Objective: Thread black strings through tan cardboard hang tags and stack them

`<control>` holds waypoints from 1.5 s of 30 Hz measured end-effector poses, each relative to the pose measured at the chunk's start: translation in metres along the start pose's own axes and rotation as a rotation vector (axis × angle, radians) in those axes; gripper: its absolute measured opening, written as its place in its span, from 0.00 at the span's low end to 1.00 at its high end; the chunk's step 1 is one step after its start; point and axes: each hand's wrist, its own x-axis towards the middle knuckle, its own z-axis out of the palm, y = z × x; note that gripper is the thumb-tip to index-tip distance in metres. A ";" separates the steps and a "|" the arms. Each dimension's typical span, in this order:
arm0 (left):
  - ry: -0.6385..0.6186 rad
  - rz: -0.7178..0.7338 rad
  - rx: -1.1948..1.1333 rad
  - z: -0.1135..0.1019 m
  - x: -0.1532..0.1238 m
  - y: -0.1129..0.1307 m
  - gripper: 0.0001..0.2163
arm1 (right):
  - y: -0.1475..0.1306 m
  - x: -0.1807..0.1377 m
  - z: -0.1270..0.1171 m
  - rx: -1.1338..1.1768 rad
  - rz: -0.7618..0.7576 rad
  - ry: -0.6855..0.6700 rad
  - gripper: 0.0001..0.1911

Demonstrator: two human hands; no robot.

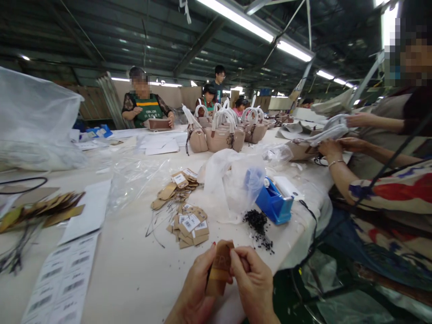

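Your left hand (197, 288) and right hand (253, 283) both pinch one brown tag (221, 267) between clenched fingers — upright above the tabletop (135, 270) edge, face toward you, steadied from both sides. Just beyond your fingers lies the tag pile (189, 225); black beads (258, 225) sit to its right.

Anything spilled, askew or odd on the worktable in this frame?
Small black beads lie loose in a scattered pile on the white table, trailing toward its edge beside the blue plastic box. The brown cardboard tags sit in untidy heaps. Both hands hold one brown tag.
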 end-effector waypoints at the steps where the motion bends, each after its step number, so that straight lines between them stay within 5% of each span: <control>1: 0.002 0.004 -0.003 -0.001 0.000 -0.001 0.13 | 0.001 0.000 0.000 -0.037 -0.023 0.001 0.12; 12: -0.021 0.207 0.436 0.012 -0.012 0.009 0.16 | -0.015 0.007 -0.002 0.332 0.307 -0.110 0.14; 22: -0.021 0.169 0.520 0.003 -0.004 0.000 0.18 | -0.024 0.014 -0.010 0.539 0.429 -0.165 0.12; 30: -0.012 0.180 0.509 0.013 -0.009 0.006 0.19 | -0.013 0.006 -0.002 0.388 0.293 -0.011 0.13; 45: -0.006 0.145 0.490 0.013 -0.010 0.007 0.20 | 0.004 0.001 0.003 0.212 0.175 0.014 0.15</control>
